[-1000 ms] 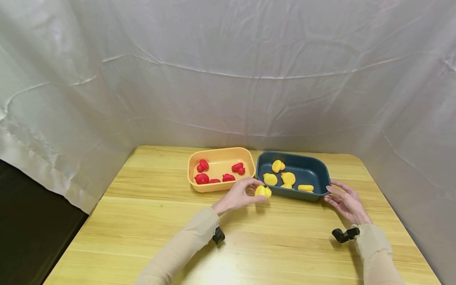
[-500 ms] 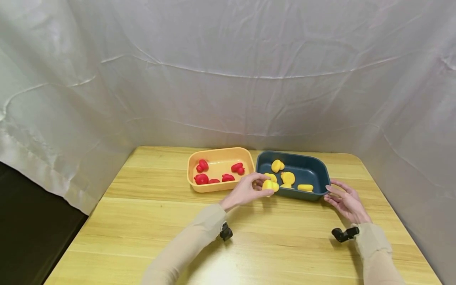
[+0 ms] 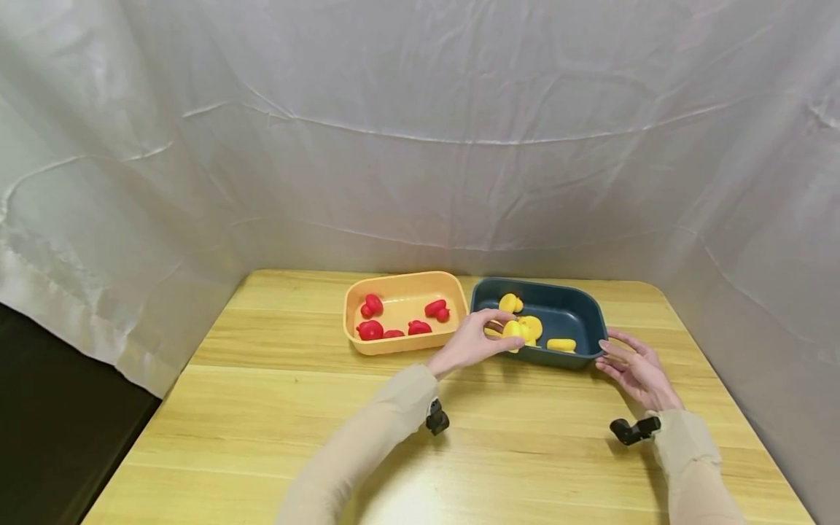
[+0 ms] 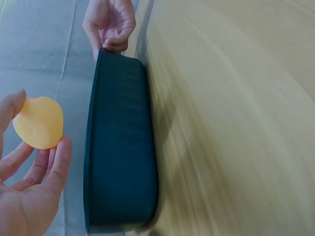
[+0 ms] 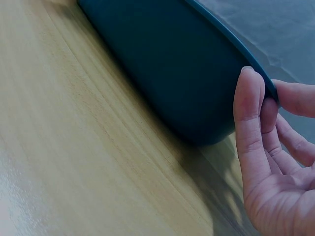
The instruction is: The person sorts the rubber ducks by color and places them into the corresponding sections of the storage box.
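Note:
My left hand pinches a yellow toy duck between thumb and fingers, above the near rim of the dark blue bin. In the left wrist view the duck is held higher than the bin's rim, apart from it. Several other yellow ducks lie in that bin, some partly hidden behind the held one and my fingers. At the bin's right end my right hand holds the rim, thumb on one side and fingertips on the other, as the right wrist view shows.
Left of the blue bin stands an orange bin with several red toy ducks in it. Both bins are near the back edge of the wooden table. A grey curtain hangs behind and at the sides.
My left hand has carried the yellow duck rightward and slightly away from me, from in front of the blue bin's left corner to over its near rim. The right hand has stayed put.

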Action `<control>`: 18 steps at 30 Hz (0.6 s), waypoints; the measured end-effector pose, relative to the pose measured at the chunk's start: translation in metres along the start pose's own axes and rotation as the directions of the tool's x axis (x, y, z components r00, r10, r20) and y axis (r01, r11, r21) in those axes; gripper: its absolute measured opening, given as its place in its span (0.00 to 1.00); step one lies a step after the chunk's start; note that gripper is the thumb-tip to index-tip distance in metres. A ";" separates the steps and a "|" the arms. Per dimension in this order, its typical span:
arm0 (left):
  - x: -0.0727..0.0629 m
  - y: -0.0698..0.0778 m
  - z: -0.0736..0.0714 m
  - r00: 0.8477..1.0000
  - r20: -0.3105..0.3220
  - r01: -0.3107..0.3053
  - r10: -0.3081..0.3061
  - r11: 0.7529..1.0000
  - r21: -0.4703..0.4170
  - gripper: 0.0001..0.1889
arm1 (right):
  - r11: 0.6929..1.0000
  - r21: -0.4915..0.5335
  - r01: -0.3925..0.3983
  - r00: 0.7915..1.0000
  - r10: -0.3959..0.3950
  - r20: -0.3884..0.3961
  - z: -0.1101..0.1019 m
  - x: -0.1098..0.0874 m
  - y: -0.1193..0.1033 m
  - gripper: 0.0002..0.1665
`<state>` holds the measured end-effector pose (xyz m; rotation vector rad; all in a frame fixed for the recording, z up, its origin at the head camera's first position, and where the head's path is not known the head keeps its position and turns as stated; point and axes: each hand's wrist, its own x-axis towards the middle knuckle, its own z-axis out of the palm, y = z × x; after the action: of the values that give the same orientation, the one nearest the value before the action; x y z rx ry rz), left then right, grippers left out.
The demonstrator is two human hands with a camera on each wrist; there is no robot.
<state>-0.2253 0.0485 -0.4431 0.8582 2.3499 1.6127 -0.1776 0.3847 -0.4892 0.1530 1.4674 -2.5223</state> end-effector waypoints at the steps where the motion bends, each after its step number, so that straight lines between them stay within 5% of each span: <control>1: 0.002 0.001 0.001 1.000 0.000 0.002 -0.002 1.000 0.009 0.24 | 1.000 -0.003 -0.001 1.000 0.001 -0.003 0.000 0.000 0.000 0.16; 9: 0.016 0.004 0.010 1.000 -0.022 0.023 -0.022 0.997 0.072 0.24 | 1.000 -0.006 0.001 1.000 -0.001 -0.013 0.000 0.001 0.000 0.16; 18: 0.031 0.008 0.022 0.997 -0.053 0.066 -0.063 0.997 0.044 0.24 | 1.000 -0.002 -0.005 1.000 0.005 -0.021 0.001 0.001 -0.001 0.16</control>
<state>-0.2381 0.0845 -0.4396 0.7496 2.4320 1.5801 -0.1786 0.3840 -0.4884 0.1827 1.4755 -2.5223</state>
